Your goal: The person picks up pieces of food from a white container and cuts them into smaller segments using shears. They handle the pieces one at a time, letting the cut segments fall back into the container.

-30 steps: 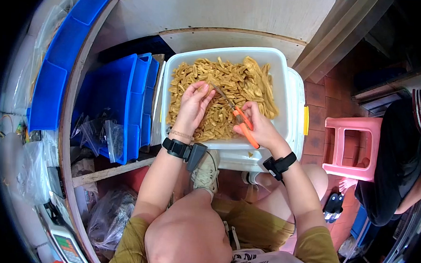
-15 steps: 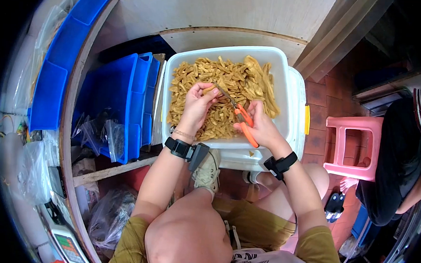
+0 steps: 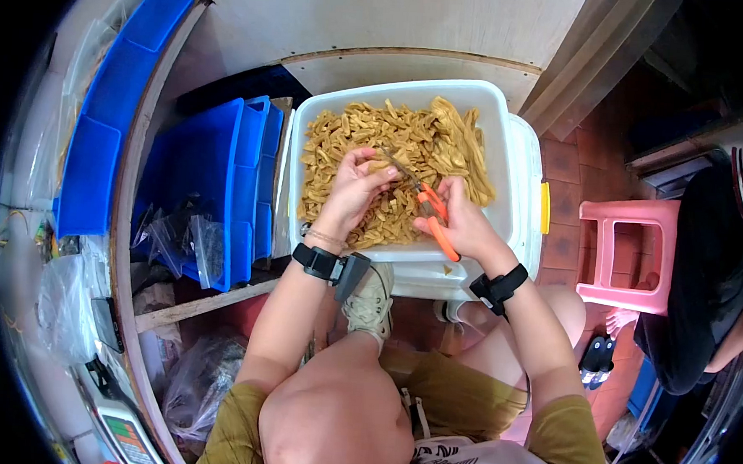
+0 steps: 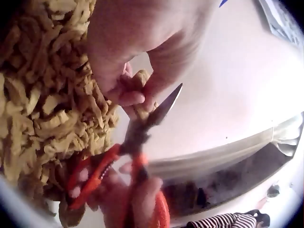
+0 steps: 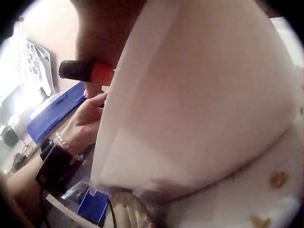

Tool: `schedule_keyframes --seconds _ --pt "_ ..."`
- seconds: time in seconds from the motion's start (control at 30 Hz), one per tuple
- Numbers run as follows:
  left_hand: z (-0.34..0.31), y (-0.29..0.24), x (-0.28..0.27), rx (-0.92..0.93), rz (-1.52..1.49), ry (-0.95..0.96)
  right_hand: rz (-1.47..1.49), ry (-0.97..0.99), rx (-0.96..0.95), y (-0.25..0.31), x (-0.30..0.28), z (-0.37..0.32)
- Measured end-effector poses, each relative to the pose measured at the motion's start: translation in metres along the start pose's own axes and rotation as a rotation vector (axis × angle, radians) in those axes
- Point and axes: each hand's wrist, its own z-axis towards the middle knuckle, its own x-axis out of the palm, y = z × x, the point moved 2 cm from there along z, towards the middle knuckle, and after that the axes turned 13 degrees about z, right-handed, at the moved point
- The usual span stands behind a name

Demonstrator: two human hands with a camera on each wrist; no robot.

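Note:
Orange-handled scissors (image 3: 438,219) are gripped in my right hand (image 3: 466,222), blades pointing up and left over a white plastic tub (image 3: 499,113). My left hand (image 3: 352,196) pinches a small tan dried piece (image 4: 142,112) between thumb and fingers. In the left wrist view the scissor blades (image 4: 166,103) cross right at that piece, spread apart. Beneath both hands lies a heap of short tan pieces (image 3: 343,130). Longer, wider strips (image 3: 456,140) of the same stuff lie at the tub's right side. The tub's wall hides most of my right hand's work in the right wrist view.
Stacked blue bins (image 3: 194,172) with plastic bags stand on a shelf to the left. A white lid-like surface (image 3: 521,181) lies under the tub. A pink stool (image 3: 629,212) and another seated person (image 3: 696,283) are at the right. Tan scraps (image 5: 279,179) lie beside the tub.
My left hand has shifted slightly right and its fingers have changed their hold near the blade tips. The right hand keeps the scissors in nearly the same place.

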Motion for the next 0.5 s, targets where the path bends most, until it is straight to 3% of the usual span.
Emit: schedule_keyframes --seconds 0.1,0.2,0.4,0.5 --pt "0.0 0.001 0.006 -0.006 0.014 -0.021 -0.033 -0.003 0.026 -0.012 0.003 0.002" --pt "0.002 -0.001 0.005 0.01 0.037 -0.034 0.006 -0.046 -0.067 -0.015 0.003 0.002" --pt "0.011 -0.001 -0.013 0.032 0.038 -0.101 0.065 -0.017 0.043 -0.011 0.0 0.002" --pt "0.009 -0.005 -0.02 0.018 0.094 -0.127 0.079 -0.039 -0.071 -0.017 0.002 0.002"
